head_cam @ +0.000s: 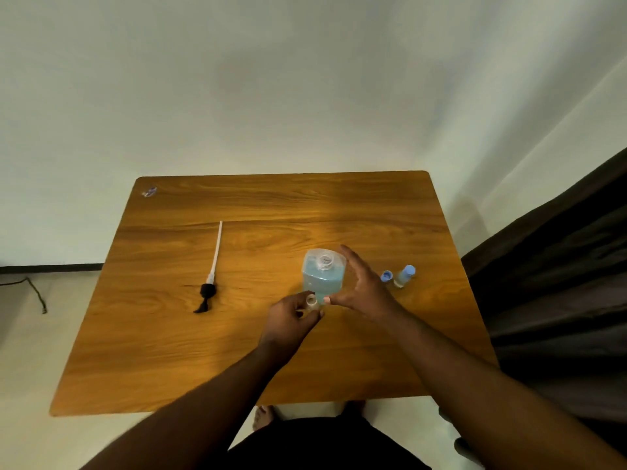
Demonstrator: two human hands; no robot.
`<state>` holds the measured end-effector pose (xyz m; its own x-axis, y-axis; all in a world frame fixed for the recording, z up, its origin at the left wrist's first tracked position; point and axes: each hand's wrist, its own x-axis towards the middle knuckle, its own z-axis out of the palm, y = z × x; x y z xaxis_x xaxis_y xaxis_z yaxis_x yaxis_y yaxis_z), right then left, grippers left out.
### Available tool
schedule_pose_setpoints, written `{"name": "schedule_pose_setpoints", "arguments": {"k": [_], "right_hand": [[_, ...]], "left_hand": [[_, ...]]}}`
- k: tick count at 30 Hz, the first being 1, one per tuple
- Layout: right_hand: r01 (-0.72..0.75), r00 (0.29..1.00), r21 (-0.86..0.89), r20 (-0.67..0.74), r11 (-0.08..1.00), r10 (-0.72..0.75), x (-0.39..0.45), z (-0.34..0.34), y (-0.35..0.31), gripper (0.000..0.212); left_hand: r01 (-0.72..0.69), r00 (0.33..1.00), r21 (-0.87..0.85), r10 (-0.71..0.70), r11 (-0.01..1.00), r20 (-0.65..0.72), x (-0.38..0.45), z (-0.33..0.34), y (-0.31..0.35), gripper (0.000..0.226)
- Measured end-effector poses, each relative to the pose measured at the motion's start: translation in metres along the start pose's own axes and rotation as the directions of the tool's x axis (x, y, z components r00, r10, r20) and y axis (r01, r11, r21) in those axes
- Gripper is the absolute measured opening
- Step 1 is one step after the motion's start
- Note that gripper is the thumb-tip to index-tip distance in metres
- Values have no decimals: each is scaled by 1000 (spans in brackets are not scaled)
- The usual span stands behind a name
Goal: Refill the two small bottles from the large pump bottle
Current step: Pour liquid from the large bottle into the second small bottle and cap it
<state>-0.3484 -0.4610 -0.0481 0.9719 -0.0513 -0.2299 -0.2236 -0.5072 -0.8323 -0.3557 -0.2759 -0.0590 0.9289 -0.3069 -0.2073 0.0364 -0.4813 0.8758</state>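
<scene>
On a wood-grain table [169, 334], the left hand [288, 322] pinched a small uncapped clear bottle [312, 302]; the right hand [361, 286], fingers spread, curved beside, perhaps touching, the squarish blue-filled large bottle [322, 278].

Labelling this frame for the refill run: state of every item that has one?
large bottle: upright, pump removed, neck open, blue liquid inside
pump head: lying flat on table, left of bottle
small bottle: uncapped, held in left hand
second small bottle: capped, standing right of large bottle
loose blue cap: off, on table
right hand: open around large bottle; contact unclear
</scene>
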Motion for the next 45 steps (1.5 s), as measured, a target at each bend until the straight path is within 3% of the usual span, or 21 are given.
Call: {"name": "schedule_pose_setpoints", "arguments": {"k": [3, 7, 9, 11, 14, 20, 25, 38, 45], "right_hand": [[-47, 997, 118, -63, 992, 55, 11, 21, -3, 112], [-69, 983, 388, -133, 919, 130, 22, 37, -13, 81], [-63, 977, 405, -160, 912, 139, 26, 40, -17, 77], [-22, 976, 299, -200, 954, 85, 26, 40, -22, 76], [115, 967, 2, -229, 993, -112, 25, 37, -34, 80], [353, 907, -228, -156, 908, -391, 17, 0, -88, 79], [441, 830, -429, -140, 788, -541, 11, -24, -121, 81], [493, 711, -694, -26, 524, -703, 21, -66, -149, 80], [477, 689, -753, 1, 453, -725, 22, -81, -151, 80]], "left_hand": [[-1, 998, -54, -2, 999, -61, -2, -26, -1, 20], [-23, 999, -108, 18, 994, -48, -1, -56, 2, 27], [-66, 998, -120, 64, 991, -21, 1, -69, 5, 31], [-92, 996, -142, 93, 986, -1, 1, -79, 12, 39], [-61, 997, -275, 72, 959, 28, -1, -90, 29, 51], [-140, 984, -369, 170, 919, 49, -1, -107, 62, 40], [-167, 979, -359, 197, 918, 50, -1, -114, 80, 45], [-230, 970, -335, 244, 913, -1, -1, -113, 119, 49], [-250, 963, -348, 271, 904, 13, -1, -108, 132, 48]]}}
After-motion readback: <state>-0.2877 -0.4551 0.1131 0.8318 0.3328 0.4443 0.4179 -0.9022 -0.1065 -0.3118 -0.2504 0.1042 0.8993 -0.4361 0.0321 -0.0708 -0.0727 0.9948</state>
